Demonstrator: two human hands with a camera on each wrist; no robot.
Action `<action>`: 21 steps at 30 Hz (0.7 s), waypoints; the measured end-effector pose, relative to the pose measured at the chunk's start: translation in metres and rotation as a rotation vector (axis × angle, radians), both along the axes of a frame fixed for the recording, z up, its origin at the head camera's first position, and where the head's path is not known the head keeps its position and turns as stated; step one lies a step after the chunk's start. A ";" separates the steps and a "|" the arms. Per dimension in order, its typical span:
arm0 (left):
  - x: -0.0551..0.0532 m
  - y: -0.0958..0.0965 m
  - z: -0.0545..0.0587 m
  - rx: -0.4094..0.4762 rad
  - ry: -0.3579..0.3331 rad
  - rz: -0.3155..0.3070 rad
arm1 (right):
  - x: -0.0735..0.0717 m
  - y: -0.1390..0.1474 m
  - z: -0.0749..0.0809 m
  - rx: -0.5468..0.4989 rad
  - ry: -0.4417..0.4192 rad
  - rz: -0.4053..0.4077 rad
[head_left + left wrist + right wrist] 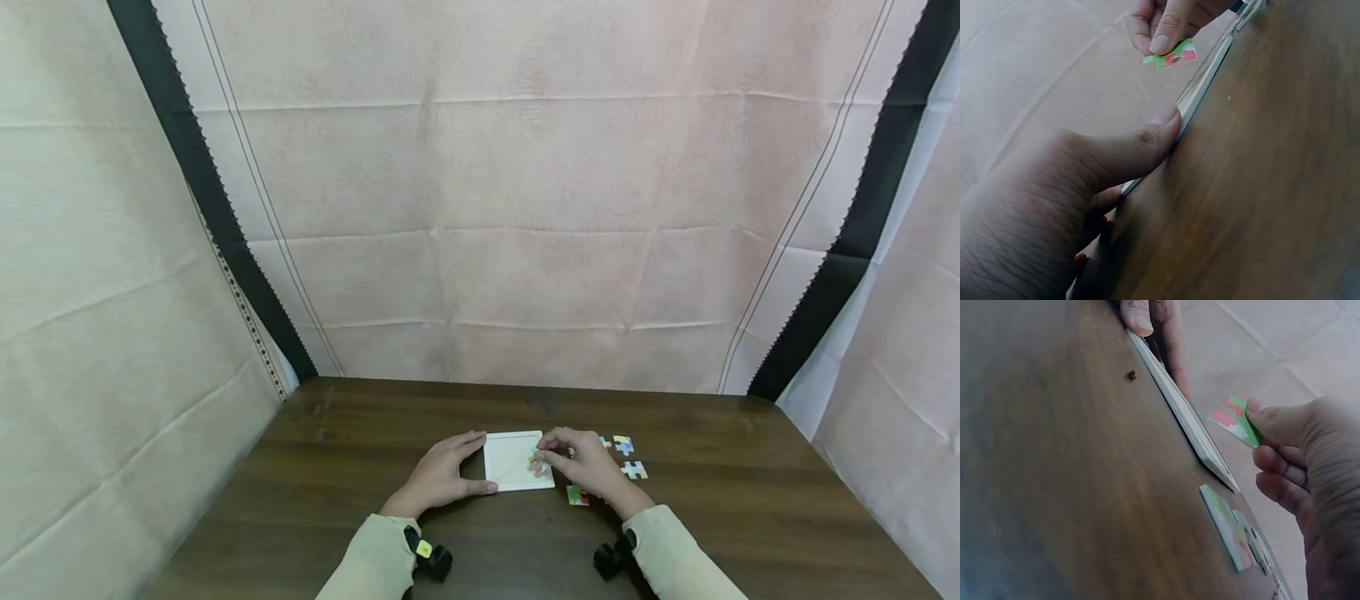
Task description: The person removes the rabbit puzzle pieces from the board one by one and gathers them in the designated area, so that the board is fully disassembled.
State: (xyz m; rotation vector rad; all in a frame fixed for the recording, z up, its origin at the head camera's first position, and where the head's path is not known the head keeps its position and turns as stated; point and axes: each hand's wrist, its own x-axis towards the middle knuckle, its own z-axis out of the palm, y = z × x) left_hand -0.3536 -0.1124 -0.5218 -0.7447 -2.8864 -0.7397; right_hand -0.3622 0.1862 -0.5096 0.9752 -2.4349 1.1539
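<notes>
A white, shallow puzzle tray (510,461) lies on the table. My left hand (444,473) holds it at the left side, thumb at the near corner and fingertips at the far corner. In the left wrist view the thumb presses on the tray's thin edge (1200,84). Over the tray's right part, my right hand (588,460) pinches a jigsaw piece (1235,422) between thumb and fingers. The piece is green with pink, red and white patches, and it is tilted. The fingers hide part of it.
Several loose jigsaw pieces lie right of the tray: a blue and yellow one (623,445), a pale blue one (634,470) and a green and red one (577,496). The right hand partly covers others. Fabric walls surround the brown wooden table (360,433).
</notes>
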 end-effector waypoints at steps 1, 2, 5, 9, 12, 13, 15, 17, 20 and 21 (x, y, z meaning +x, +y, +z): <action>0.000 0.000 0.000 -0.001 0.001 0.002 | 0.000 0.000 0.000 -0.002 -0.007 -0.002; 0.000 0.000 0.000 0.000 0.002 0.002 | 0.000 0.000 0.000 -0.002 -0.013 -0.004; -0.001 0.000 0.000 -0.001 0.005 0.003 | 0.001 0.000 0.000 -0.007 -0.023 -0.007; -0.001 0.001 0.000 0.002 0.005 0.002 | 0.002 0.000 0.002 -0.015 -0.029 -0.010; 0.000 0.001 0.000 0.004 0.003 0.001 | 0.003 0.001 0.004 -0.027 -0.029 -0.009; 0.000 0.001 0.000 0.003 0.003 -0.001 | 0.004 0.001 0.004 -0.034 -0.031 -0.009; 0.000 0.001 0.000 0.002 0.004 -0.002 | 0.005 0.003 0.005 -0.043 -0.024 -0.016; 0.000 0.001 0.001 -0.003 0.005 -0.001 | 0.006 0.006 0.007 -0.052 -0.018 -0.023; 0.000 0.000 0.002 -0.001 0.004 -0.004 | 0.009 0.015 0.008 -0.063 -0.019 -0.043; 0.000 0.000 0.002 0.003 0.005 -0.008 | 0.010 0.019 0.009 -0.070 -0.021 -0.050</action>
